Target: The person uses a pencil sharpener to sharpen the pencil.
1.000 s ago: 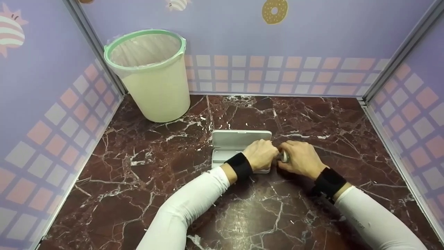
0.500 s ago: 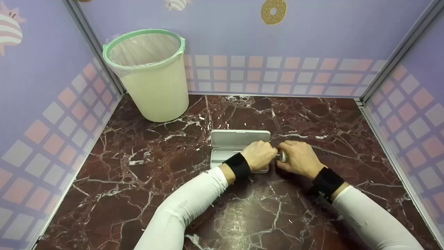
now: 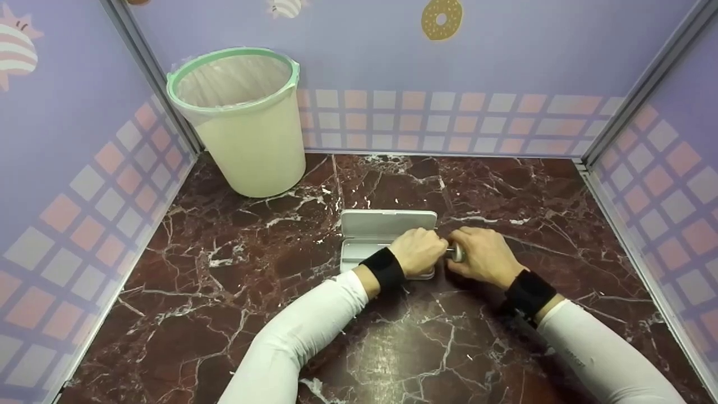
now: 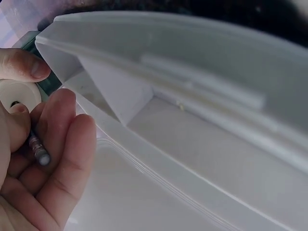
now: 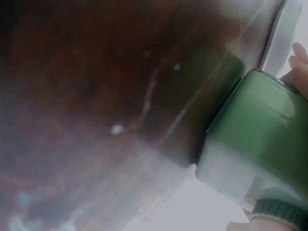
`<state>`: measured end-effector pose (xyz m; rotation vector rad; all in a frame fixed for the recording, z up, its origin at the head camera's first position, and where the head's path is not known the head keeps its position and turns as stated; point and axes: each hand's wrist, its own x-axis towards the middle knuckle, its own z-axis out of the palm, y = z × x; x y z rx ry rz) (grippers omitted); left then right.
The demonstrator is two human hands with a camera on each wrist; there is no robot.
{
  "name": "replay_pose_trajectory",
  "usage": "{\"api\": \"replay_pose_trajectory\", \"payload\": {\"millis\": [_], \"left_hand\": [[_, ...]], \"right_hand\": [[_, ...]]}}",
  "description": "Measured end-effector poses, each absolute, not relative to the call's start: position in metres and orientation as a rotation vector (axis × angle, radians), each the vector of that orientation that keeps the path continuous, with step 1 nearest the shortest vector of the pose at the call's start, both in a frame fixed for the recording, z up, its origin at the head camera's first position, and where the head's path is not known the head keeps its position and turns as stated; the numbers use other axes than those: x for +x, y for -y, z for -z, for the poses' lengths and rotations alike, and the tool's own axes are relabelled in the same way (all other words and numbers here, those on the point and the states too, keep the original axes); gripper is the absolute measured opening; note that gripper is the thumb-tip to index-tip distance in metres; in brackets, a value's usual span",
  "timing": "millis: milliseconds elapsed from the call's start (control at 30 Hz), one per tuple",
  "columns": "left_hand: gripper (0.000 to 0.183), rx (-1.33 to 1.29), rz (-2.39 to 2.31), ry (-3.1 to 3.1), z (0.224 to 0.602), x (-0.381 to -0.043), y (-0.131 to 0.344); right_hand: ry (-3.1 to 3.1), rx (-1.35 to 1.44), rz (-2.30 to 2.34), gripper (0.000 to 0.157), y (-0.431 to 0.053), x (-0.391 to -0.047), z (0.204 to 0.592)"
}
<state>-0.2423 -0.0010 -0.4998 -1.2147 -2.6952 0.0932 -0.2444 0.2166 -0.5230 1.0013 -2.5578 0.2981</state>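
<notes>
1. The open white case is partly covered by the left hand, which lies over its right end; the contents there cannot be made out.
2. Right of the case, the left hand's fingers curl round a slim rod; its blunt end shows, while its other end runs toward the right hand and is lost to sight.
3. The right hand, just right of the case, grips a green device. From above only its pale round face shows; the right wrist view gives the green body and a ribbed cap, cut off by the frame.
4. The right wrist view is blurred away from the device.
5. The case stands on a dark red, white-veined surface. White flecks lie behind the case, toward its left.
6. A lined bin stands beyond the case to the left. Lilac walls with checked bands rise behind and on both sides of it.
7. A wide stretch of surface separates the case from each side wall; in front of the case, the surface runs out of view beneath white sleeves.
</notes>
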Motion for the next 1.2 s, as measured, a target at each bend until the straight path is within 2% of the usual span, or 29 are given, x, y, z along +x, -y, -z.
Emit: {"api": "replay_pose_trajectory", "payload": {"millis": [800, 967, 1200], "left_hand": [[0.007, -1.047, 0.146, 2.747, 0.5000, -0.2382, 0.0046], [0.002, -1.076, 0.092, 2.742, 0.5013, -0.2371, 0.0043], [0.006, -1.086, 0.038, 2.724, 0.5020, -0.2381, 0.0045]], "right_hand": [[2.553, 0.991, -0.304, 0.042, -0.2175, -0.2440, 0.5269], [2.572, 0.990, -0.307, 0.042, -0.2166, -0.2432, 0.5259], [2.592, 0.986, -0.310, 0.042, -0.2151, -0.2438, 0.5220]]}}
